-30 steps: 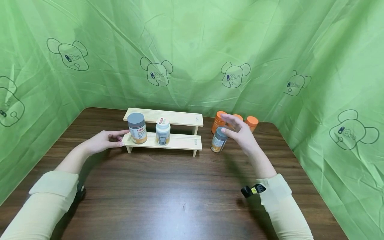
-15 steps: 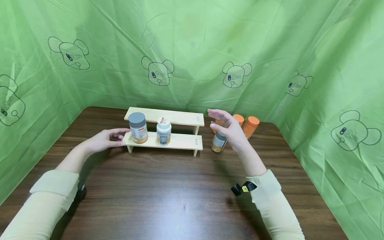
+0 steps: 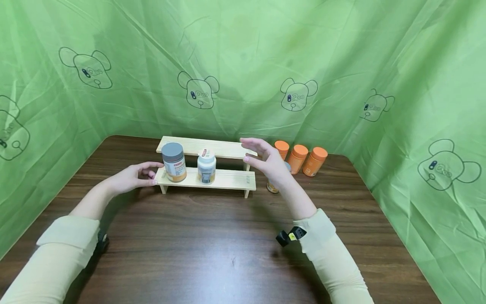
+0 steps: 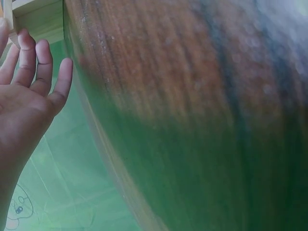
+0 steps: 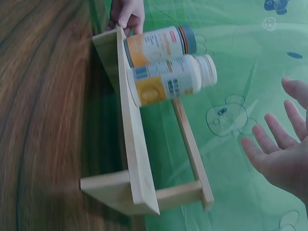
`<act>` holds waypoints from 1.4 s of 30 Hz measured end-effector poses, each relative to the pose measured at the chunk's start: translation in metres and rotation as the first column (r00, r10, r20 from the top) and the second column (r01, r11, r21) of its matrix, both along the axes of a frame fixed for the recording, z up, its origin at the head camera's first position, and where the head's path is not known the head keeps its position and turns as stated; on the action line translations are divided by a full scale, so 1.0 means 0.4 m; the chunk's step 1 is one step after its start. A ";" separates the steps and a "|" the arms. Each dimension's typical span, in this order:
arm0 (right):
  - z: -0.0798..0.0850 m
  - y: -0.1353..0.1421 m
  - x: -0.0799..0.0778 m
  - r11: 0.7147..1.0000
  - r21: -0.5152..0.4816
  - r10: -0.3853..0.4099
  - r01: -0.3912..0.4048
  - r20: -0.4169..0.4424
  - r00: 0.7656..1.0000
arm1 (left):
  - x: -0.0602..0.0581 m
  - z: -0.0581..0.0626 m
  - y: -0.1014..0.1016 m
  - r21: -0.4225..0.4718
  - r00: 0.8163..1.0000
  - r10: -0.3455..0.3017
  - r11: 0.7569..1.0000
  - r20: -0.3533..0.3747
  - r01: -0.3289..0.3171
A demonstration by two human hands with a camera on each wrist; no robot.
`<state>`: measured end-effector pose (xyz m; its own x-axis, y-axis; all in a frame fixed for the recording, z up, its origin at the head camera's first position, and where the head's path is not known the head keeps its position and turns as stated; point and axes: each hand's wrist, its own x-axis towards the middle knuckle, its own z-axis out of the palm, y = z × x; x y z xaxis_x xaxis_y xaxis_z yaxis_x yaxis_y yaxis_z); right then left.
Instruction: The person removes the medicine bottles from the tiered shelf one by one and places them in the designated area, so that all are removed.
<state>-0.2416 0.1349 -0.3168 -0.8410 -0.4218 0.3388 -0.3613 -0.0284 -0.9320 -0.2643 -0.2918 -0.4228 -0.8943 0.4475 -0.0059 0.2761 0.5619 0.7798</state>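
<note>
Behind right grip (image 3: 270,164), mostly hidden bottle (image 3: 271,188)

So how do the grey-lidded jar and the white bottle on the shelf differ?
The jar has a dark grey lid; the bottle has a white cap. The jar is wider, while the bottle is slimmer and narrows toward its cap. The jar stands next to the left hand; the bottle is farther along. Both are upright on the lower shelf, with orange or yellow on their labels.
</note>
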 end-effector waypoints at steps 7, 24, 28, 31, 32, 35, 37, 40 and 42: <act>0.012 -0.061 0.013 1.000 0.009 0.021 -0.021 0.009 1.000 | -0.001 -0.003 -0.003 0.009 1.000 -0.002 1.000 0.012 0.002; -0.067 -0.157 -0.040 0.999 0.025 0.042 -0.044 0.058 0.997 | -0.001 -0.008 -0.003 0.037 1.000 -0.014 0.999 0.021 0.013; -0.081 -0.172 -0.050 0.999 0.021 0.025 -0.026 0.066 0.998 | -0.002 -0.004 -0.002 0.033 1.000 -0.007 0.999 0.027 0.006; -0.089 -0.181 -0.058 1.000 0.023 0.014 -0.015 0.076 0.997 | -0.003 -0.001 0.000 0.029 1.000 -0.005 1.000 0.030 0.004; -0.092 -0.184 -0.061 1.000 0.028 0.011 -0.013 0.082 0.997 | -0.003 0.000 0.000 0.028 0.999 -0.004 1.000 0.032 0.004; -0.100 -0.191 -0.066 0.998 0.055 -0.001 -0.004 0.096 0.995 | -0.003 -0.001 -0.001 0.029 0.999 -0.003 1.000 0.037 0.002; -0.103 -0.196 -0.067 0.998 0.067 0.003 -0.011 0.110 0.994 | -0.004 -0.003 -0.002 0.031 0.999 -0.004 1.000 0.040 0.003; -0.107 -0.202 -0.067 0.997 0.074 0.022 -0.031 0.116 0.993 | -0.005 -0.005 -0.004 0.037 0.999 -0.004 0.999 0.043 0.002; -0.111 -0.207 -0.069 0.996 0.077 0.038 -0.047 0.115 0.993 | -0.005 -0.006 -0.005 0.043 0.999 -0.004 0.999 0.044 0.002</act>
<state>-0.2691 0.0523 -0.3611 -0.8525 -0.4801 0.2069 -0.2536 0.0337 -0.9667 -0.2661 -0.2936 -0.4253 -0.8923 0.4506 -0.0259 0.2424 0.5268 0.8147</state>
